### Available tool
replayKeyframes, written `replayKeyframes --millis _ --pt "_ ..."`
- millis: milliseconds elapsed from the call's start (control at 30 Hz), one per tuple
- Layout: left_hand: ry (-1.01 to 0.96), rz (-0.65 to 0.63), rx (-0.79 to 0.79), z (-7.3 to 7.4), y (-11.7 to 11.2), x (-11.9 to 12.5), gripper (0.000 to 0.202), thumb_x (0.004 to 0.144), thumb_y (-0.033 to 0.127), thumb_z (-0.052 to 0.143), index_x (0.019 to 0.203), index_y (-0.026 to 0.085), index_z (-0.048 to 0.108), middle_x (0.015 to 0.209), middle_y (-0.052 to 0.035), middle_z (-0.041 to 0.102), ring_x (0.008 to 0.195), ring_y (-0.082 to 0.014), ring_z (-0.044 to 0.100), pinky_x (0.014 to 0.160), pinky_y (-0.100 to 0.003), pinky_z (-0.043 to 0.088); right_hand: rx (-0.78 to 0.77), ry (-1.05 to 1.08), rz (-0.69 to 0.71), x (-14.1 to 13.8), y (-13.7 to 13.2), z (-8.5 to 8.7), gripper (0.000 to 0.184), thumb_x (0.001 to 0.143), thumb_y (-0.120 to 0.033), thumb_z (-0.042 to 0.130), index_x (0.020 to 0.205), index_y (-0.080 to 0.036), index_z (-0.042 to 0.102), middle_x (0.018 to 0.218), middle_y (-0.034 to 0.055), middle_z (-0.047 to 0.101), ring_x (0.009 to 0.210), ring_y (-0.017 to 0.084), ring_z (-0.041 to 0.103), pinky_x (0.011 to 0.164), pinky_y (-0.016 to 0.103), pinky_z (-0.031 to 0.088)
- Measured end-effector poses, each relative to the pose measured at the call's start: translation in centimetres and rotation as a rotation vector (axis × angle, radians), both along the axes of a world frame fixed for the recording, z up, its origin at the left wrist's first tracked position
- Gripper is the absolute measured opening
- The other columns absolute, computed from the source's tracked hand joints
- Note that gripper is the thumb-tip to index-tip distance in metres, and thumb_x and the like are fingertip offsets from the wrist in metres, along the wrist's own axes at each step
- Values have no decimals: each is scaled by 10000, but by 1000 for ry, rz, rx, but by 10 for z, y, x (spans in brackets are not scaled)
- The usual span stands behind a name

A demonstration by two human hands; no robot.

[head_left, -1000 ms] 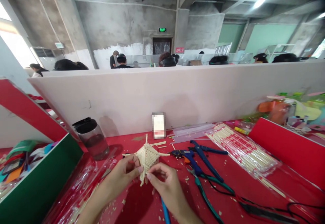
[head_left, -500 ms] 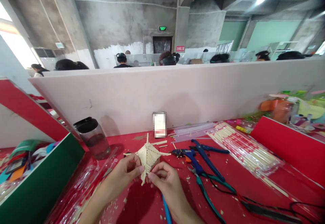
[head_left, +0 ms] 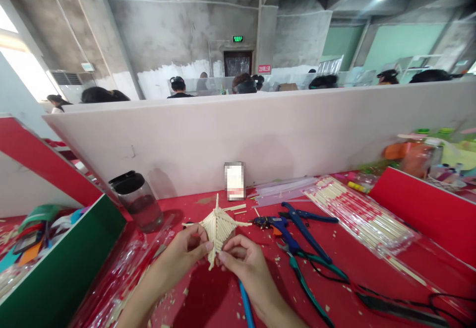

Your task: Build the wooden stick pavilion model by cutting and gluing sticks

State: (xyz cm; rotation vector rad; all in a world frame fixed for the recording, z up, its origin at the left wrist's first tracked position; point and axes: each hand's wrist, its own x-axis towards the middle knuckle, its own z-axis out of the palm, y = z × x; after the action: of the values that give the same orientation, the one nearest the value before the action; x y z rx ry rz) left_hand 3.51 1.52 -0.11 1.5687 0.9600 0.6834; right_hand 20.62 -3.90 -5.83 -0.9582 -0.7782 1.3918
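Between my hands is a small pale roof-shaped model built of wooden sticks [head_left: 216, 226], with ridges that run out to pointed corners. My left hand [head_left: 189, 248] pinches its near left side, thumb against the front corner ridge. On the other side, my right hand [head_left: 243, 263] has thumb and forefinger together at the lower right edge of the model; any small piece between those fingertips is hidden. A blue glue gun [head_left: 280, 229] lies to the right of the model. Below my right hand a blue handle [head_left: 245, 300] shows in part.
Blue-handled cutters [head_left: 307, 233] and green-handled pliers [head_left: 303, 276] lie right, with black cable near them. Bagged sticks [head_left: 360, 214] are farther right. A dark-lidded jar [head_left: 137, 201] stands left, beside a green panel [head_left: 70, 263]. A white partition [head_left: 186, 144] closes off the back.
Both hands stay on the stick model with almost the same grip. The whole view has shifted very slightly.
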Motion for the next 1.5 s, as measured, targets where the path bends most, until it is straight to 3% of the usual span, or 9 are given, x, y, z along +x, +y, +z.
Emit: replayKeyframes --millis 233,700,1000,1200,1500 --pt "-11 -2 6 -5 1 -2 324 872 431 742 791 215 515 627 55 616 570 -138 588 573 -243 420 2 4 -11 -1 0 2 451 623 -506 952 771 -193 662 660 3 741 596 149 670 625 246 509" --pt "27 -29 21 -6 3 -4 339 904 483 691 823 212 504 659 49 587 608 -140 545 597 -257 411 -25 91 5 0 6 -14 459 594 -512 957 772 -191 681 676 54 777 649 216 721 649 302 555" --pt "26 -33 12 -6 3 -4 307 900 434 695 821 216 496 643 52 599 589 -143 569 589 -261 404 -39 21 20 -1 5 -7 507 569 -536 965 774 -183 664 654 38 762 596 165 674 624 251 510" --pt "6 -33 11 -12 4 -5 335 910 475 684 825 216 489 661 52 577 603 -141 554 583 -255 386 -20 8 -3 -2 8 -16 514 575 -562 953 781 -189 665 664 53 772 600 183 688 612 259 508" --pt "-11 -36 3 -9 3 -3 330 896 459 700 811 218 491 653 57 577 591 -137 553 586 -256 405 -71 96 -7 -5 7 -13 520 522 -505 991 766 -180 666 646 29 753 590 153 657 606 243 505"
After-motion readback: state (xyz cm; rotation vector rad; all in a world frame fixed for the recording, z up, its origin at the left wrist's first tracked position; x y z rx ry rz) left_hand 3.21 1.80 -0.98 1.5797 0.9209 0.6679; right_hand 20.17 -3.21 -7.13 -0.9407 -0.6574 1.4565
